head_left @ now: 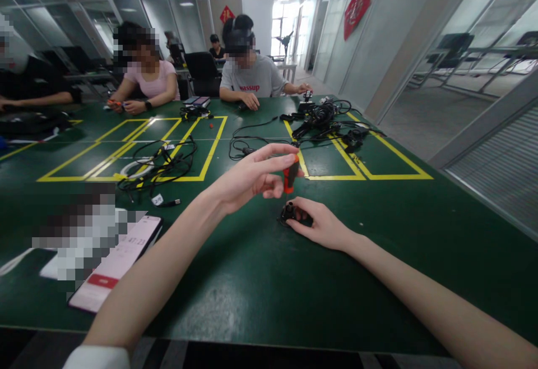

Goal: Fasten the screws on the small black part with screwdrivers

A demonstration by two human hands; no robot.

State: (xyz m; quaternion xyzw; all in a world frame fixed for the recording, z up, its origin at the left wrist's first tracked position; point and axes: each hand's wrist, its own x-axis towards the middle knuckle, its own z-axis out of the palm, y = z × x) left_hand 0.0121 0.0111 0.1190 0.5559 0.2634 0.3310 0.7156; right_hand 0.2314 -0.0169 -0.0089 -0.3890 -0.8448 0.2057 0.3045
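Note:
My left hand (264,173) is closed on a screwdriver (291,174) with an orange and dark handle, its fingertips at the handle's top. The screwdriver stands almost upright, its thin shaft pointing down at a small black part (288,212) on the green table (235,279). My right hand (317,220) grips that black part from the right, thumb and fingers around its side. What kind of part it is, I cannot make out. Whether the screwdriver's tip sits in a screw is too small to tell.
A phone (101,280) with a lit screen lies at the left. Black cables (193,153) and a white cable coil (137,167) lie beyond it. A heap of black cables (321,116) is at the far right. Several people sit across the table, including one in grey (263,77).

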